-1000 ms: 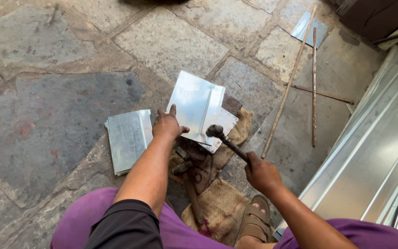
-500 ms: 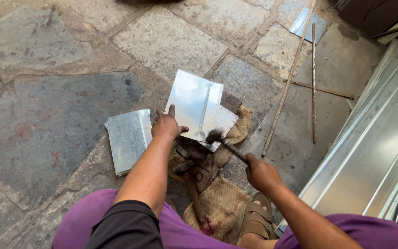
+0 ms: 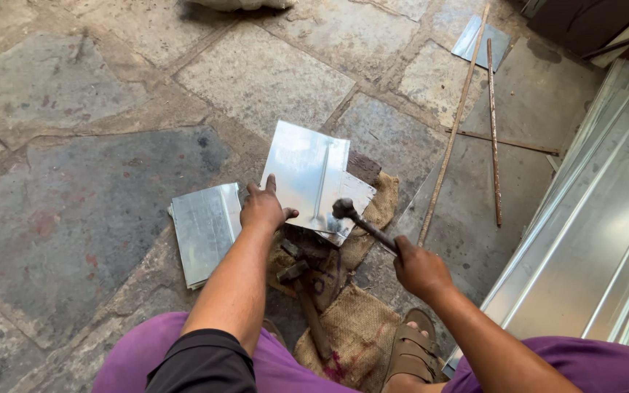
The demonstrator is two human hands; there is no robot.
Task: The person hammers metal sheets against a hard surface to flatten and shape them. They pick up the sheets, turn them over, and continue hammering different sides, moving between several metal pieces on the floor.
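Bent sheet of shiny metal (image 3: 307,171) at frame centre, lying over a dark block with burlap sacking (image 3: 362,335) beneath. Crease running down the sheet's middle, near edge overhanging toward 6 o'clock.

Left hand (image 3: 262,207) pressed flat on the sheet's near-left corner, at about 8 o'clock from the sheet's middle: fingers spread, palm down, thumb out to the right, nothing enclosed in it, merely pinning the metal.

Right hand (image 3: 420,271) at 4 o'clock from the sheet, fist wrapped tight round the handle of a hammer (image 3: 362,224). Handle slanting up toward 10 o'clock, dark head at the sheet's near-right edge, touching or just above it; cannot tell which, head slightly blurred.

Second hammer (image 3: 303,295) at 6 o'clock from the sheet, lying on the sacking between the knees, wooden handle pointing toward the body, untouched.

Stack of flat metal sheets (image 3: 204,231) at 8 o'clock, just beside the left hand, resting on the stone paving (image 3: 111,196).

Sandalled foot (image 3: 409,353) at 5 o'clock, on the edge of the sacking, below the right hand.

Thin rods (image 3: 493,131) at 2 o'clock, well apart from the work, lying crossed on the paving. Small metal offcut (image 3: 478,40) at 1 o'clock beyond them. Long folded metal panels (image 3: 591,240) at 3 to 4 o'clock along the right edge.
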